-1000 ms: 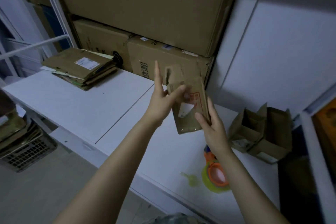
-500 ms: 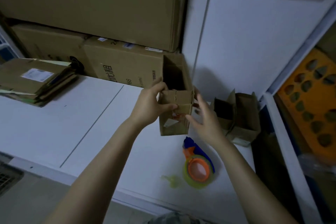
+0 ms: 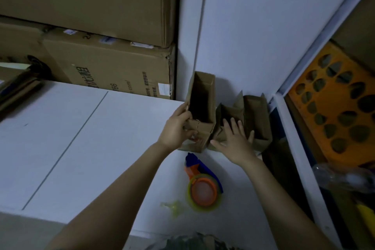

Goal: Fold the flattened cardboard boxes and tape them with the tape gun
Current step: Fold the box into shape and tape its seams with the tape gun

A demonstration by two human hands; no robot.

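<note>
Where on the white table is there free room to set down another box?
Free: the wide patch of table left of the left hand, in front of the large cartons. Crowded: the right corner, with the small box, the opened boxes, the right hand and, nearer, the tape gun.

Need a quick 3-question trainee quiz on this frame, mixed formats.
1. True or false: the right hand is open and holds nothing.
2. Which has a grip on the opened small box? A left hand; B right hand; C neither.
3. Fill in: the tape gun lies on the white ____.
Key: 1 true; 2 A; 3 table.
</note>
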